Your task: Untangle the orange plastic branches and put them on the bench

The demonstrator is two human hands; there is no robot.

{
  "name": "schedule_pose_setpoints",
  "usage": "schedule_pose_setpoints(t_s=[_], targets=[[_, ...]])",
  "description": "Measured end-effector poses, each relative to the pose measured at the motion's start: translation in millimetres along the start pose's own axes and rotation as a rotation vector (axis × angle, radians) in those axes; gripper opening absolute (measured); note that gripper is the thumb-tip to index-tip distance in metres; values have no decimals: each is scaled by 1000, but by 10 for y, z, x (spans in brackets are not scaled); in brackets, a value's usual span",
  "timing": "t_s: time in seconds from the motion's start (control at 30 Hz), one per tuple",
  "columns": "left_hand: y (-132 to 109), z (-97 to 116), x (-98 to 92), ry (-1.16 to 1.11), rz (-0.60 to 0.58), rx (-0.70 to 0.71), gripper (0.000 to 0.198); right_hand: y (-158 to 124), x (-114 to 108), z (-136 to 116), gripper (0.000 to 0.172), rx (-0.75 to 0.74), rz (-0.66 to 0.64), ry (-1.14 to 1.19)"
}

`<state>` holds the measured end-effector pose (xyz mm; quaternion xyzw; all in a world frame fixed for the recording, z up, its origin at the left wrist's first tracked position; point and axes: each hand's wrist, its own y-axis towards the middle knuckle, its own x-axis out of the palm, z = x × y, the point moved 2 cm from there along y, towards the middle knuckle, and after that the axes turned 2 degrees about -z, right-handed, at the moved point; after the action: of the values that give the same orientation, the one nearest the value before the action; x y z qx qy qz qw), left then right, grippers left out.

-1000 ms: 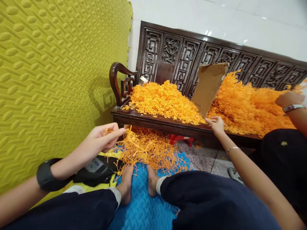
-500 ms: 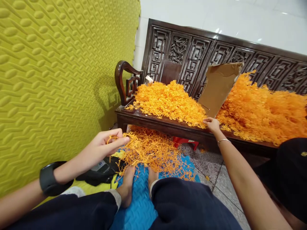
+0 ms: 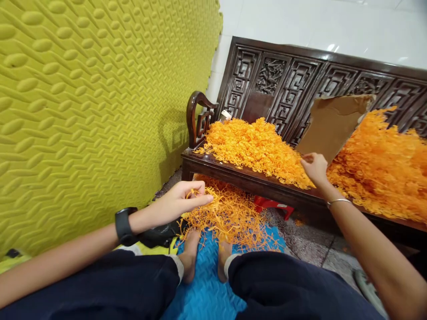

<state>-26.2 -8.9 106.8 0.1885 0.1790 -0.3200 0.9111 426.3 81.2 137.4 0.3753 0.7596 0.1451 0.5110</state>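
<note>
Progress looks partial to me: a left heap (image 3: 253,146) and a larger right heap (image 3: 383,155) of orange plastic sprigs lie on the tabletop (image 3: 240,178), parted by a leaning cardboard sheet (image 3: 333,124). A thinner, stringier floor pile (image 3: 233,218) spreads over the blue mat (image 3: 203,298) by my feet, below the tabletop's front edge. Judging by those heaps, I'd say most of the stock is unhandled. My left hand (image 3: 182,202) is closed in a pinch, thumb against fingertips, on an orange sprig (image 3: 199,194) just above the floor pile. My right hand (image 3: 315,169) rests at the near edge of the left heap, beside the cardboard sheet, with its fingers loosely curled against the sprigs. I cannot tell whether it grips any.
</note>
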Motion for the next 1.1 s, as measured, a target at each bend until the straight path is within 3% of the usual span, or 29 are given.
schedule_pose_setpoints(t_s=[0.1,0.17,0.2,0.23,0.27,0.37,0.5,0.6,0.77,0.9,1.1], targets=[[16,24,13,12,3,5,33,-238,-183,-778,17,-197,-117,177],[35,40,28,3,5,13,33,-607,-294,-1348,24,-512,-538,402],[43,51,36,-8,6,19,33,-845,-342,-1594,24,-677,-771,384],[51,66,45,-21,7,28,33,-1088,-386,-1792,26,-804,-952,350],[55,83,53,-36,8,37,33,-1310,-426,-1948,29,-909,-1040,348],[48,139,76,-88,-4,58,32,-1767,-464,-2180,31,-1120,-941,335],[21,187,99,-114,-29,72,32,-1940,-404,-2160,24,-1242,-809,326],[11,191,109,-118,-43,64,32,-1920,-406,-2082,14,-1183,-796,416],[8,173,112,-163,-128,-9,32,-1868,-520,-1915,11,-796,-790,749],[26,181,151,-251,-261,-19,39,-1849,-546,-1788,13,-525,-881,932],[29,232,232,-347,-254,27,42,-1836,-420,-1592,18,-249,-966,1233]])
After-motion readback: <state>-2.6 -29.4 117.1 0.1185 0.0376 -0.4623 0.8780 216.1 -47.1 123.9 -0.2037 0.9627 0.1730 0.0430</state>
